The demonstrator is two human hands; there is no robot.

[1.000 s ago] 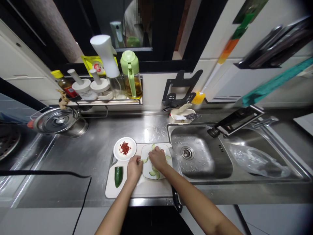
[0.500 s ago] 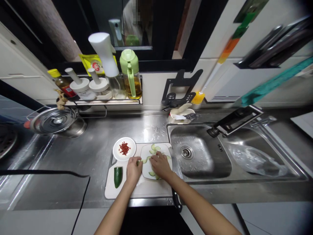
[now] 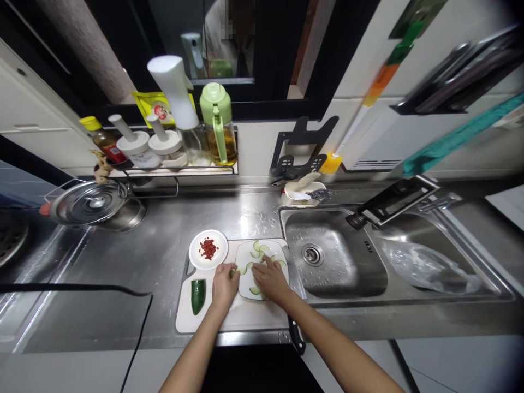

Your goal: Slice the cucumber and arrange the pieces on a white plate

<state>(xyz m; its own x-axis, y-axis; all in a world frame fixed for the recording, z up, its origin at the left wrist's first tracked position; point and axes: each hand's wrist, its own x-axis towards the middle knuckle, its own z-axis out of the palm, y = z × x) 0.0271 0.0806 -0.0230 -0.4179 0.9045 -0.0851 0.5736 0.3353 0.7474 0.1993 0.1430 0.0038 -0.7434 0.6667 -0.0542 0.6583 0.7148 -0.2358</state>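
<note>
Slices (image 3: 254, 291) on plate (image 3: 244, 252) near front edge of counter (image 3: 123, 273); cucumber chunk (image 3: 198, 297) unsliced. Your left fingers (image 3: 230, 267) pinch more; can't tell if right fingers (image 3: 261, 268) hold any.

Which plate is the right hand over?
The squarish white plate, holding cucumber slices, lies under the right hand. The round white plate at its upper left holds chopped red pieces instead.
</note>
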